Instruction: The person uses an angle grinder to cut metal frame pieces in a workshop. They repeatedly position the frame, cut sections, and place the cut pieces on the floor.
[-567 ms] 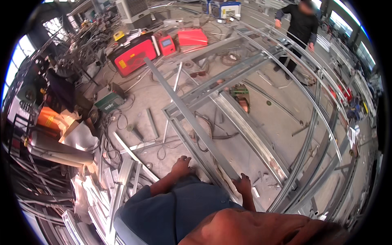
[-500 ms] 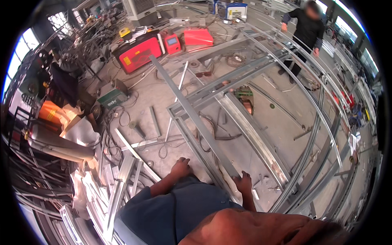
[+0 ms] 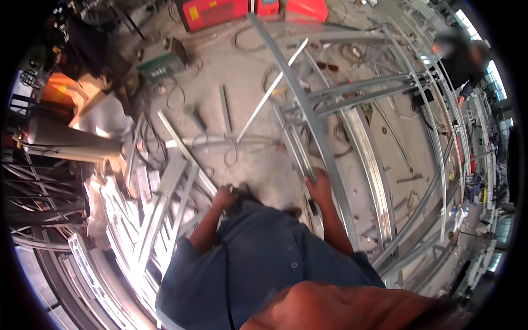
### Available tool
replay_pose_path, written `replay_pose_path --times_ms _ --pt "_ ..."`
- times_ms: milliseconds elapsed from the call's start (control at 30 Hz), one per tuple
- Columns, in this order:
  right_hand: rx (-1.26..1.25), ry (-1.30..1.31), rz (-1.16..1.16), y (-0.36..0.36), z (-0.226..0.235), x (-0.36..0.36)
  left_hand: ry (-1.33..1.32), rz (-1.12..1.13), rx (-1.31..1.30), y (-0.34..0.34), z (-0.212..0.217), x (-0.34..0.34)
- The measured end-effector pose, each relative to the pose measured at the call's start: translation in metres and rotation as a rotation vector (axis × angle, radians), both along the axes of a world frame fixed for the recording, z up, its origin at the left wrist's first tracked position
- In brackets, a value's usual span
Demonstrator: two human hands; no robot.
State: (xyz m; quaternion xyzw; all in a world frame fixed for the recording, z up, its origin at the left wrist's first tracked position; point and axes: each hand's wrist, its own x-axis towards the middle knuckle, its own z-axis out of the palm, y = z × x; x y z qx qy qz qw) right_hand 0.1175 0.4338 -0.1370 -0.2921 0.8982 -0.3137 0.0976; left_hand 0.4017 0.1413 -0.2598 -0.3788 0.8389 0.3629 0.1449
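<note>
My left hand (image 3: 224, 198) is at the left of my body, beside my dark-covered knee. Blur smears its fingers, and I make out nothing in them. My right hand (image 3: 319, 187) lies curled over a grey steel channel (image 3: 297, 144) of a welded frame, thumb toward its left side. Just right of that hand a long flat steel bar (image 3: 309, 113) slants across the frame, reaching from the far side back past my forearm. A wider bright steel channel (image 3: 367, 159) runs farther right, apart from my hand.
Metal offcuts (image 3: 159, 212) and cables (image 3: 144, 132) crowd the left. A green box (image 3: 162, 61) and red machine (image 3: 214, 12) stand beyond. Bent rails (image 3: 440, 137) curve along the right. Two people (image 3: 459, 63) are at the far right.
The view has tilted down and shifted, so the red machines sit near the top edge. My right hand has come from the flat bar to the channel left of it. A second person shows.
</note>
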Motion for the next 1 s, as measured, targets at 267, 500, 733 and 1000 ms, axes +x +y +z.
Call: replay_pose_path --times_ms 267,500,733,1000 --pt "0.053 -0.037 0.153 -0.157 0.011 -0.023 -0.013 0.472 -0.074 -0.102 -0.011 0.121" --pt "0.015 -0.029 0.171 -0.262 -0.018 -0.071 -0.128 0.655 0.092 -0.118 -0.027 0.154" --pt "0.029 0.028 0.098 -0.354 -0.046 -0.126 -0.011 0.514 0.142 -0.162 -0.057 0.137" --pt "-0.050 0.036 -0.071 -0.416 -0.048 -0.178 -0.285 0.509 0.177 -0.310 0.000 0.024"
